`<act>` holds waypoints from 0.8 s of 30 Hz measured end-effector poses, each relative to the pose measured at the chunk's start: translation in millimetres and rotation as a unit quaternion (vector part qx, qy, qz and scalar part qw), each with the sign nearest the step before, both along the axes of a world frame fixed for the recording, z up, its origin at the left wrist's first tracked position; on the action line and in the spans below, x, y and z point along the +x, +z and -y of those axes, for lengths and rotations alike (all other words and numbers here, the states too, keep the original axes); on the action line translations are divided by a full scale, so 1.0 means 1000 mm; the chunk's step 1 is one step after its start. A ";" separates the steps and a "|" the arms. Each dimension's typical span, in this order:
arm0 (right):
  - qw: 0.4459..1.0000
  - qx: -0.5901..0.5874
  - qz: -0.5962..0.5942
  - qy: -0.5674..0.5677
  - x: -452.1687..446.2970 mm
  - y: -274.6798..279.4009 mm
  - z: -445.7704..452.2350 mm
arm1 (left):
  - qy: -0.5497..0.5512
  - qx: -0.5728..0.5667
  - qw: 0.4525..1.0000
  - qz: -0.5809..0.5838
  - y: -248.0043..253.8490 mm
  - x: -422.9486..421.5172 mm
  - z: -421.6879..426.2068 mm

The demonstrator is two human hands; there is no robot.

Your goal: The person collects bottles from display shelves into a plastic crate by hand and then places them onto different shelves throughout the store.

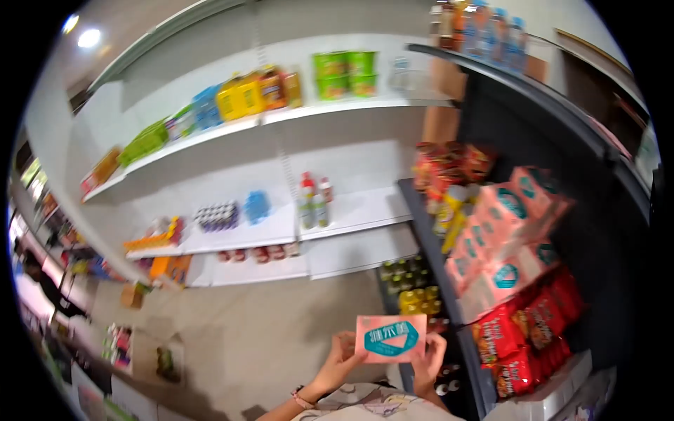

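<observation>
1. Ends of the pink, boxy pack with a teal badge (pixel 390 339), near five o'clock, are pinched by the left hand (pixel 340 360) and right hand (pixel 428 361).
2. Squeeze softly; the sides might bend.
3. Hold it level.

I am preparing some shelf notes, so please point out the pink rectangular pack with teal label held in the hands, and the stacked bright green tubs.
Pink pack (pixel 390 339): head view, middle of its front.
Green tubs (pixel 331 66): head view, front of upper left tub.
</observation>
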State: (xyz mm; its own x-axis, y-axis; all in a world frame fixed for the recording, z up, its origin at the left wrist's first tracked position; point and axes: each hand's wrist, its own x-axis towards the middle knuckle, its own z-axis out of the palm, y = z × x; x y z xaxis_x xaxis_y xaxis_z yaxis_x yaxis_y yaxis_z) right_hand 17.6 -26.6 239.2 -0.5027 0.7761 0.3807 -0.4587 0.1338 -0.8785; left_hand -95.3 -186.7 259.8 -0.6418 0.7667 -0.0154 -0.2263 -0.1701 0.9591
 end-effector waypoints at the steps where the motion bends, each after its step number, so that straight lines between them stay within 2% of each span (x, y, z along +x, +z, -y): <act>1: 0.994 -0.020 0.040 0.103 -0.017 -0.008 0.011 | 0.048 -0.007 0.999 -0.009 0.001 -0.013 0.030; 4: 0.945 -0.058 0.075 0.314 -0.082 0.010 0.068 | 0.190 -0.016 0.981 0.023 0.014 -0.024 0.120; 7: 0.882 -0.014 0.097 0.461 -0.134 0.029 0.140 | 0.321 0.006 0.946 0.049 0.019 -0.012 0.203; 10: 0.819 -0.026 0.103 0.564 -0.171 0.032 0.207 | 0.431 0.036 0.899 0.069 0.008 -0.006 0.258; 12: 0.809 -0.060 0.092 0.578 -0.186 0.030 0.255 | 0.490 0.058 0.866 0.074 0.006 -0.001 0.287; 14: 0.798 -0.099 0.100 0.585 -0.190 0.021 0.288 | 0.509 0.056 0.857 0.060 -0.006 -0.001 0.313; 17: 0.799 -0.165 0.128 0.565 -0.192 0.006 0.317 | 0.542 0.038 0.838 0.040 0.014 -0.001 0.326; 20: 0.749 -0.210 0.199 0.597 -0.205 0.004 0.334 | 0.564 -0.029 0.825 -0.031 0.008 0.002 0.342; 22: 0.722 -0.178 0.248 0.621 -0.217 -0.012 0.345 | 0.568 -0.094 0.815 -0.058 0.009 0.008 0.352; 24: 0.703 -0.125 0.278 0.643 -0.237 -0.025 0.366 | 0.585 -0.115 0.802 -0.034 -0.008 0.011 0.363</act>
State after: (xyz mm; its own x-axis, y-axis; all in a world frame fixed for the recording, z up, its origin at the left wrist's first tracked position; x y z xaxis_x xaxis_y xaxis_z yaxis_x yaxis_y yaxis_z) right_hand -219.2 -393.0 213.7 -0.8669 -0.4475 -0.2195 0.3638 -0.2672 -0.8923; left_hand -83.9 -549.9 251.7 -0.9256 -0.3785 -0.0047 0.0129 -0.0438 0.9990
